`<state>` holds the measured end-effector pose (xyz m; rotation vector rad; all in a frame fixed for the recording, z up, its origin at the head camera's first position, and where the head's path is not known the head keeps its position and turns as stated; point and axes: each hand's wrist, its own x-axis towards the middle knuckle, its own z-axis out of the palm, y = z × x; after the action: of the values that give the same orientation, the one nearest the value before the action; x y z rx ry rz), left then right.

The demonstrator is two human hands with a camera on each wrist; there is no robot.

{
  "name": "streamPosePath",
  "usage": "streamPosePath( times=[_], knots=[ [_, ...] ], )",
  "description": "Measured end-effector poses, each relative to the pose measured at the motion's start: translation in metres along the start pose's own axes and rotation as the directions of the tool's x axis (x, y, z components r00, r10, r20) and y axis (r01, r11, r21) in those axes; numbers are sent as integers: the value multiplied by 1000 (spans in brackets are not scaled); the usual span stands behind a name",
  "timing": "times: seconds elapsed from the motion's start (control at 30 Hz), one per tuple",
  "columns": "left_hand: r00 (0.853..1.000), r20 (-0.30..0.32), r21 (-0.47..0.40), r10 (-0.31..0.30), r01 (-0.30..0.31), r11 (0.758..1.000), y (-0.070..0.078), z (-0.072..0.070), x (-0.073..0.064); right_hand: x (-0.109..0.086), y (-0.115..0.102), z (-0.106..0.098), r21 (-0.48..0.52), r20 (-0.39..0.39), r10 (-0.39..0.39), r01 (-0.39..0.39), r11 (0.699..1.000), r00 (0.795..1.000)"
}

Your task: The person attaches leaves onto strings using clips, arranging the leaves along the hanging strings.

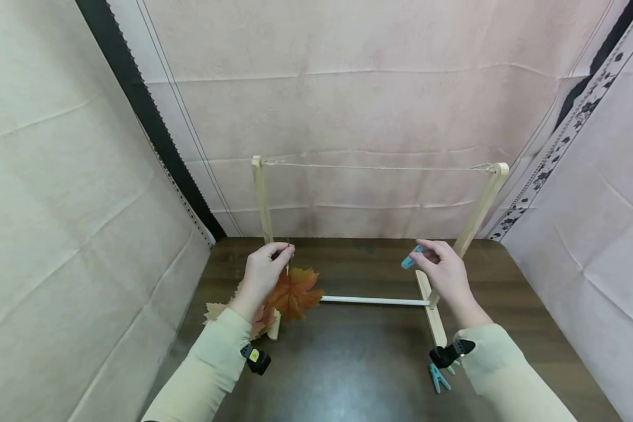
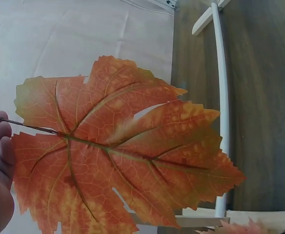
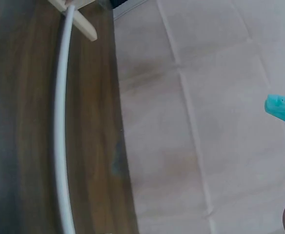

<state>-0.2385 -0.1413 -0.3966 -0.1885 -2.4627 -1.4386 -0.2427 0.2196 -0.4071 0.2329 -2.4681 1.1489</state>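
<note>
My left hand (image 1: 264,271) pinches an orange artificial maple leaf (image 1: 296,294) by its thin stem. In the left wrist view the leaf (image 2: 118,141) hangs flat and broad beside the fingers, its dark veins showing. On the other side, my right hand (image 1: 445,272) holds a blue clothespin (image 1: 411,258) between thumb and fingers. Only the tip of that clothespin (image 3: 281,108) shows in the right wrist view. Both hands are below a thin string (image 1: 380,168), tied between two wooden posts of a stand, with nothing hanging on it.
A white rod (image 1: 371,300) joins the stand's feet across the brown table (image 1: 337,357). The right post (image 1: 480,208) rises behind my right hand. Paler leaves (image 1: 214,310) lie under my left forearm. More blue clothespins (image 1: 439,378) lie near my right wrist. Pale cloth walls surround the table.
</note>
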Motion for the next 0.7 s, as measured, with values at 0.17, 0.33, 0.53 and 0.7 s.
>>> streamPosePath(
  times=[0.17, 0.33, 0.53, 0.7],
  knots=[
    [1000, 27, -14, 16, -16, 1000, 9, 1, 5, 9, -13, 0, 15, 47, -21, 20, 1000, 999],
    [997, 28, -1, 69, -69, 998, 18, 3, 15, 19, -31, -1, 51, 81, -33, 29, 998, 996],
    [993, 23, 30, 116, -116, 993, 28, 4, 24, 33, -54, 2, 72, 92, -99, 92, 993, 991],
    [988, 10, 33, 153, -153, 988, 38, 6, 30, 40, -78, 0, 103, 86, -147, 138, 985, 985]
  ],
)
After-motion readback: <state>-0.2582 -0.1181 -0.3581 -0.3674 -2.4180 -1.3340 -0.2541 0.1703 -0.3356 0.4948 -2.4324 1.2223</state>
